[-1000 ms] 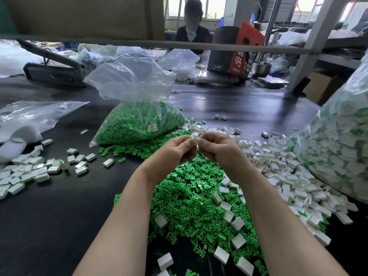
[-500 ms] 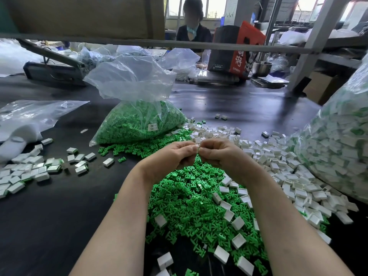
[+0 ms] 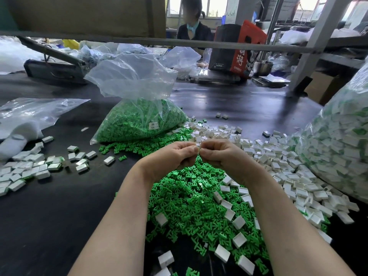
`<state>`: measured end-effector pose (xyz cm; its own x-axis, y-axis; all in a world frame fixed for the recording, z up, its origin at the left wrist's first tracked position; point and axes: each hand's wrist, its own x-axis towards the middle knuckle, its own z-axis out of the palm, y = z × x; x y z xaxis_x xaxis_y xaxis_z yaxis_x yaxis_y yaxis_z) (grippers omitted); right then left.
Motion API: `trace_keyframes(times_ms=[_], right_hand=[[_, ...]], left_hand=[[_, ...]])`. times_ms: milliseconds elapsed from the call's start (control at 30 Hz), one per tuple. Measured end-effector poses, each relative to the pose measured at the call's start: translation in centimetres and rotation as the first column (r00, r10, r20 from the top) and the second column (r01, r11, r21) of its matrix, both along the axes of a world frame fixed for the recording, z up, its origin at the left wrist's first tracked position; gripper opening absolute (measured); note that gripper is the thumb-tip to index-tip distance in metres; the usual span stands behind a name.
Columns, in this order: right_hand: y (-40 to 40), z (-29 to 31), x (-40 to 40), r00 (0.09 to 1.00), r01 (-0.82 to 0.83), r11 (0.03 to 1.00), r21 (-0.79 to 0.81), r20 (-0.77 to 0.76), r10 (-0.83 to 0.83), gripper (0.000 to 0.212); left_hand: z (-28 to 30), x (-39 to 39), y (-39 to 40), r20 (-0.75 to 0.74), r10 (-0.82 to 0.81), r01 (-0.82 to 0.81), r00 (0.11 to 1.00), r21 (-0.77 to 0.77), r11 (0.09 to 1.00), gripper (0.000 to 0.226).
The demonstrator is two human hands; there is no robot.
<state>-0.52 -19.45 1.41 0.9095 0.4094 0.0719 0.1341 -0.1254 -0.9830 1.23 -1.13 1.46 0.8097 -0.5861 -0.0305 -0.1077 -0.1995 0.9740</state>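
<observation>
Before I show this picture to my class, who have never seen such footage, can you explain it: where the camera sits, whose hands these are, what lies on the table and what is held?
No machine here: a person works with bare hands, and the picture comes from a camera worn on their head, looking forward and down. The left hand and right hand meet above a dark table and together pinch a small piece, mostly hidden by fingers; only a white edge shows. Beneath them lies a pile of green pieces, with white caps spread to the right. A clear bag of green pieces stands behind, and a large bag of white and green parts fills the right edge.
</observation>
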Motion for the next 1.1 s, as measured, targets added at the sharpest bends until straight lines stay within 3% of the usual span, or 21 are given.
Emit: trace_keyframes(times_ms=[300, 400, 500, 667, 800, 967, 1100], right_hand=[[0.2, 0.2, -0.2, 0.999, 0.029, 0.999, -0.032, 0.025, -0.029, 0.009], [0.9, 0.6, -0.3, 0.998, 0.066, 0.998, -0.001, 0.001, -0.066, 0.019], [1.3, 1.0, -0.2, 0.993, 0.113, 0.989, -0.091, -0.027, -0.116, 0.026], [1.2, 1.0, 0.1, 0.946, 0.246, 0.967, -0.067, -0.2, -0.254, 0.042], [1.3, 0.9, 0.2, 0.898, 0.232, 0.971, 0.055, -0.395, -0.192, 0.037], [0.5, 1.4, 0.3, 0.907, 0.285, 0.939, 0.191, -0.372, -0.2, 0.027], [1.0, 1.4, -0.1, 0.943, 0.306, 0.948, 0.082, -0.164, -0.291, 0.033]], left_hand=[[0.1, 0.0, 0.0, 0.025, -0.007, 0.007, 1.0, 0.017, 1.0, 0.02], [0.0, 0.1, 0.2, 0.038, 0.038, -0.036, 0.999, -0.045, 0.998, 0.024], [-0.2, 0.2, 0.4, 0.072, 0.085, -0.083, 0.994, -0.034, 0.996, 0.021], [0.4, 0.0, -0.3, 0.267, 0.092, -0.115, 0.959, 0.072, 0.991, 0.027], [0.4, 0.1, -0.6, 0.346, 0.113, -0.155, 0.931, 0.097, 0.983, 0.024], [0.7, 0.1, -0.1, 0.283, 0.168, -0.186, 0.944, 0.037, 0.982, 0.029], [0.5, -0.1, -0.2, 0.083, 0.174, -0.16, 0.981, -0.151, 0.975, 0.03]])
